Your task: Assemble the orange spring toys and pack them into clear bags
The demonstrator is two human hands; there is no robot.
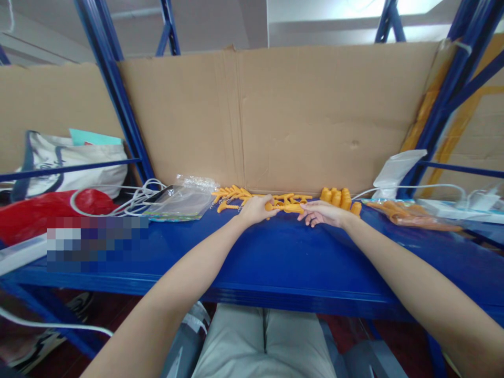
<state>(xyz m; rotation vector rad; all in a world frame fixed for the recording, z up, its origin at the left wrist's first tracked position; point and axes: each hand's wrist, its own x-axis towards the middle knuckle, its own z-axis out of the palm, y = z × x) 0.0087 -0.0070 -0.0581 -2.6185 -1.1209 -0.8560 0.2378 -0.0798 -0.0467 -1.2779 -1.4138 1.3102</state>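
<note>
Near the back of the blue shelf, my left hand pinches the left end of a yellow-orange plastic piece. This piece has a thick body and a narrower, rounded left end; its exact kind is unclear. At its right end, the thumb and forefinger of my right hand close on it, while the other fingers hang loosely below. Behind and left of my left hand lie several branched yellow-orange plastic parts, some with small chains. More thin parts lie just behind the held piece. Several ribbed yellow-orange pieces stand beyond my right hand.
Clear plastic bags and coiled white cables lie at left, near a red bag and a canvas bag. At right are a bag of orange parts and a white power strip. A cardboard panel closes the back.
</note>
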